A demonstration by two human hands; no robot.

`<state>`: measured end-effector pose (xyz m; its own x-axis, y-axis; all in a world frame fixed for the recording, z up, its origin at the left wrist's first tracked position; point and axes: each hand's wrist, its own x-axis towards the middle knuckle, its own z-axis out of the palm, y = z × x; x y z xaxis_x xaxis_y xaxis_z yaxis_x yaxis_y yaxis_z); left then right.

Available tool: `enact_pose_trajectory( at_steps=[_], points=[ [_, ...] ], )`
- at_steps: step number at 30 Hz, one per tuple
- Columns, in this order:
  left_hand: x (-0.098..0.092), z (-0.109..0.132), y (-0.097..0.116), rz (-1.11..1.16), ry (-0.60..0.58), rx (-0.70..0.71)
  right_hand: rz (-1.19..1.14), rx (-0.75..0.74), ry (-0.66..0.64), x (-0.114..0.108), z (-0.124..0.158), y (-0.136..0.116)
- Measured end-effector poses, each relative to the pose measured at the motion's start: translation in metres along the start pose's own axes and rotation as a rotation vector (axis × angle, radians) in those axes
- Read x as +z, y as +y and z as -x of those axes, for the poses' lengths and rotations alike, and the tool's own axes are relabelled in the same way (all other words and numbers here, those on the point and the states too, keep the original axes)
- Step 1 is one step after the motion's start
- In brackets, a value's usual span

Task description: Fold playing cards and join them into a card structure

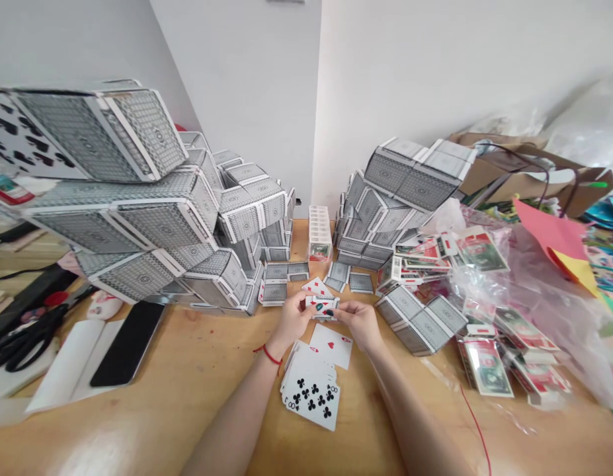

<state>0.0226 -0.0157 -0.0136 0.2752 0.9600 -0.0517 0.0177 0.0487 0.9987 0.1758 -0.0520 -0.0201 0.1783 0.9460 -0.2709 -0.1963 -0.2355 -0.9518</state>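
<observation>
Past the loose card pile (pixel 311 370), off to its left, a tall stack of folded cards (pixel 162 218) crowds the table (pixel 187 370); a second stack (pixel 405 172) rises beyond and to its right, with a row of card boxes (pixel 319 231) between the two. Well left of the pile lie a black phone (pixel 130 344) and scissors (pixel 31 344); to its right, red-and-green boxes (pixel 485 363) are scattered. The pile's top card shows clubs and an "8", and the ace of hearts (pixel 330 345) at its far corner a red "A". I can't read the boxes' small print. Just beyond the pile, the left hand (pixel 292 317) and right hand (pixel 360 324) pinch a red-pipped card (pixel 330 301) between them, thumbs on its near face.
</observation>
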Motion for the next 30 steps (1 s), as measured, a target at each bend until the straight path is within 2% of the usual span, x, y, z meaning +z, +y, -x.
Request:
enact_pose_trajectory(
  at_steps=[2, 7, 11, 14, 18, 23, 30],
  points=[
    [0.005, 0.004, 0.004, -0.021, -0.041, 0.102, 0.122, -0.054, 0.040, 0.005, 0.003, 0.000],
    [0.017, 0.009, 0.010, -0.156, 0.161, 0.260, 0.495, -0.236, 0.163, 0.015, 0.013, 0.001],
    [0.017, 0.007, 0.008, -0.269, 0.184, 0.341, 0.659, -0.364, 0.179, 0.021, 0.018, 0.003],
    [0.015, 0.006, 0.009, -0.270, 0.140, 0.369, 0.694, -0.382, 0.185, 0.022, 0.018, 0.005],
    [0.014, 0.007, 0.012, -0.234, 0.085, 0.336, 0.682, -0.362, 0.179, 0.021, 0.016, 0.005],
    [0.014, 0.007, 0.014, -0.179, 0.073, 0.250, 0.625, -0.334, 0.163, 0.020, 0.015, 0.005],
    [0.014, 0.007, 0.009, -0.162, 0.067, 0.246, 0.585, -0.296, 0.168, 0.021, 0.015, 0.006]
  ],
)
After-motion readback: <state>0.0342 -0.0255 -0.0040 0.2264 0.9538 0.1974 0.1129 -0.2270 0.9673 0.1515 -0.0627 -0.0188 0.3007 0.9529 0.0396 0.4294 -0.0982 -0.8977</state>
